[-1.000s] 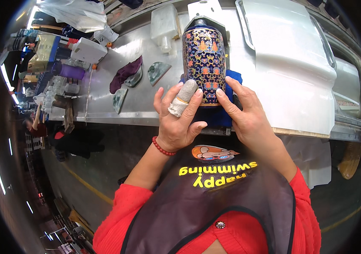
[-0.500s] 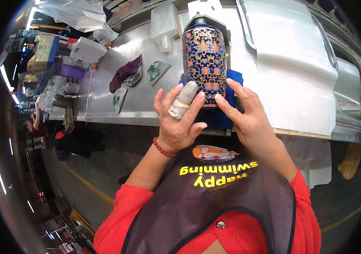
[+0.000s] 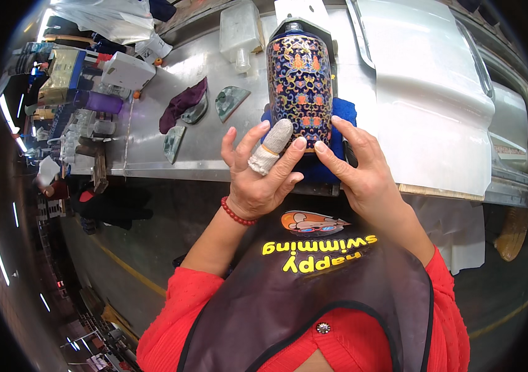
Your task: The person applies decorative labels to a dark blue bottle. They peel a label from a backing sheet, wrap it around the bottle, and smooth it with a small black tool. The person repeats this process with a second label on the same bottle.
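A dark blue bottle (image 3: pixel 301 80) with a dense pattern of coloured scrolls and orange flowers lies on the bench, its neck pointing away from me. Under its near end is a blue cloth (image 3: pixel 343 116). My left hand (image 3: pixel 258 177) is at the bottle's lower left corner, fingers spread; a grey-and-white cloth finger cover (image 3: pixel 271 146) on one finger overlaps the bottle's side. With thumb and forefinger stretched apart, my right hand (image 3: pixel 366 164) touches the lower right corner. Neither hand wraps round the bottle.
Left on the metal bench (image 3: pixel 152 149) are a purple cloth (image 3: pixel 184 105), green-grey curved pieces (image 3: pixel 233 102) and a clear square bottle (image 3: pixel 239 34). White sheeting (image 3: pixel 428 111) covers the right side. A purple bottle (image 3: pixel 100 101) and a white box (image 3: pixel 129 71) stand farther left.
The decorated bottle has shifted very slightly, and my left hand's fingers have moved a little along its near end. My right hand stays almost in place.
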The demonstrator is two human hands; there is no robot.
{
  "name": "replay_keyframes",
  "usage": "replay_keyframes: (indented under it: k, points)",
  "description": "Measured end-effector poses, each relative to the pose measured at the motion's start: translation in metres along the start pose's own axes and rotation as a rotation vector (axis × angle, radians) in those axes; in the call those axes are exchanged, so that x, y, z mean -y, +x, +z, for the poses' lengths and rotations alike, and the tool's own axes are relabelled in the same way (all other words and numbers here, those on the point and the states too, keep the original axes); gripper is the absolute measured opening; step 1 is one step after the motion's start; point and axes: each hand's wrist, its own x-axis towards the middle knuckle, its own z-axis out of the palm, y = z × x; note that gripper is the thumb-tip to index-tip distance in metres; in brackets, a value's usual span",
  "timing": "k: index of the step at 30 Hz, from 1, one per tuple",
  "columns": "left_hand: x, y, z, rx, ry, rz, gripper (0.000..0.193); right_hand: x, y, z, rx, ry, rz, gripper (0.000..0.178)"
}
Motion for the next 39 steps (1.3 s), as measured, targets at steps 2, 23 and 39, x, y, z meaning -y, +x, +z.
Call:
replay_keyframes:
  k: [2,23,39]
  points:
    - [0.001,0.001,-0.001,0.003,0.011,0.017,0.04,0.0,0.0,0.001,0.001,0.004,0.003,0.063]
    - [0.005,0.002,-0.002,-0.003,-0.064,0.059,0.053,0.005,0.001,0.002,-0.003,-0.034,-0.014,0.058]
    - [-0.002,-0.01,0.008,-0.059,-0.05,-0.056,0.06,-0.001,0.0,0.003,-0.016,0.005,-0.023,0.059]
